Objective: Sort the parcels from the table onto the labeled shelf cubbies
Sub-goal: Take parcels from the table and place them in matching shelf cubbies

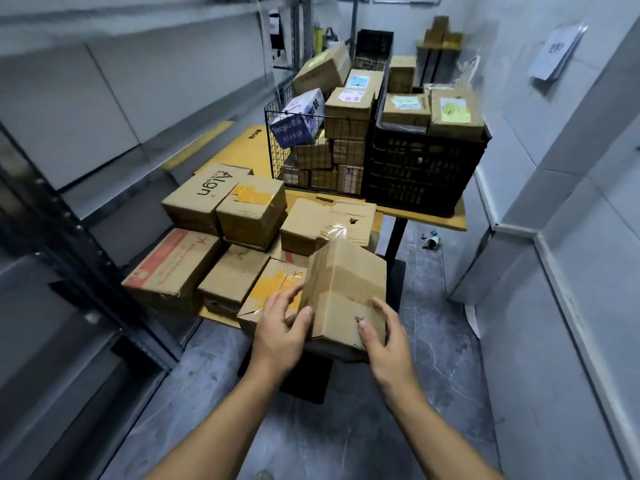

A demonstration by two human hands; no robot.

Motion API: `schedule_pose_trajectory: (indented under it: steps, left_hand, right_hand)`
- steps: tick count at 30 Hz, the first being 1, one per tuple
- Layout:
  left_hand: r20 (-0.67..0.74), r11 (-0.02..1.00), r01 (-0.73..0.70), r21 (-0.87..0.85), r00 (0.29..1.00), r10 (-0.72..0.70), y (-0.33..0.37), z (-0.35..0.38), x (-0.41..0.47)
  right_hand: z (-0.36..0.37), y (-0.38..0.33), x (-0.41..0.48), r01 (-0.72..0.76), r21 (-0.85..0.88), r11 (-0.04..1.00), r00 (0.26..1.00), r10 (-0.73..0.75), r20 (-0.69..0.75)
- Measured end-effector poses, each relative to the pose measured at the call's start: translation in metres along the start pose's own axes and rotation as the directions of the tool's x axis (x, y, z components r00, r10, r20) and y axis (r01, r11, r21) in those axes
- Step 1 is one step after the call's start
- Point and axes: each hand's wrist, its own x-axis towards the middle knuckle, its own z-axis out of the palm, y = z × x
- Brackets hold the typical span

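Lifting one parcel (pixel 346 289) from the near end of the desk (pixel 450 221).
Both arms reach forward. The left hand (pixel 280 327) grips the tilted parcel's left edge, and the right hand (pixel 384 337) clasps its lower right corner, thumbs on the near face. The next move probably calls for reading its label, then carrying it to the shelf (pixel 79 244).

One wide-angle head-worn view looks forward and down, nearest the left hand (pixel 282 327) and right hand (pixel 388 341) gripping a cardboard box (pixel 346 289) at the near end of the yellow table (pixel 450 221).
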Motion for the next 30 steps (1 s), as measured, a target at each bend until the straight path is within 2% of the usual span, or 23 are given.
schedule_pose_trajectory:
  steps: [3,6,8,13,17,19,21,23,27,30]
  left_hand:
    - [-0.058,0.995,0.091,0.034,0.994,-0.089,0.005,-0.004,0.001]
    - [0.008,0.956,0.178,-0.234,0.983,-0.181,0.012,-0.007,-0.002]
    - [-0.041,0.936,0.152,-0.317,0.984,-0.174,0.018,-0.01,-0.004]
    - [-0.167,0.992,0.061,-0.115,0.983,-0.08,0.031,-0.023,-0.01]
    - [-0.155,0.992,-0.061,0.113,0.985,0.078,0.039,-0.025,-0.021]
    - [-0.135,0.987,-0.127,0.098,0.981,0.14,0.042,-0.025,-0.028]
    - [-0.133,0.987,-0.152,-0.054,0.981,0.144,0.045,-0.029,-0.033]
    - [-0.148,0.977,-0.129,-0.173,0.983,0.104,0.047,-0.034,-0.03]
    - [-0.195,0.996,-0.084,-0.04,0.978,0.074,0.054,-0.04,-0.021]
    - [-0.162,0.993,-0.034,-0.116,0.987,0.015,0.054,-0.044,-0.022]
  right_hand:
    - [-0.002,-0.018,0.007,0.063,0.045,0.997,0.996,-0.066,0.064]
    - [-0.001,-0.036,0.014,0.121,0.068,0.99,0.982,-0.129,0.14]
    - [0.001,-0.047,0.019,0.145,0.039,0.989,0.967,-0.15,0.204]
    - [0.003,-0.069,0.026,0.147,-0.074,0.986,0.957,-0.123,0.263]
    - [0.006,-0.084,0.016,0.104,-0.013,0.994,0.96,-0.097,0.261]
    - [0.004,-0.087,0.016,0.135,0.017,0.991,0.966,-0.135,0.219]
    - [0.0,-0.088,0.02,0.112,0.147,0.983,0.967,-0.142,0.214]
    - [-0.002,-0.087,0.027,0.007,0.322,0.947,0.961,-0.095,0.26]
    - [0.001,-0.087,0.031,-0.14,0.54,0.83,0.954,-0.032,0.297]
    - [0.005,-0.086,0.034,-0.224,0.585,0.78,0.936,0.004,0.353]
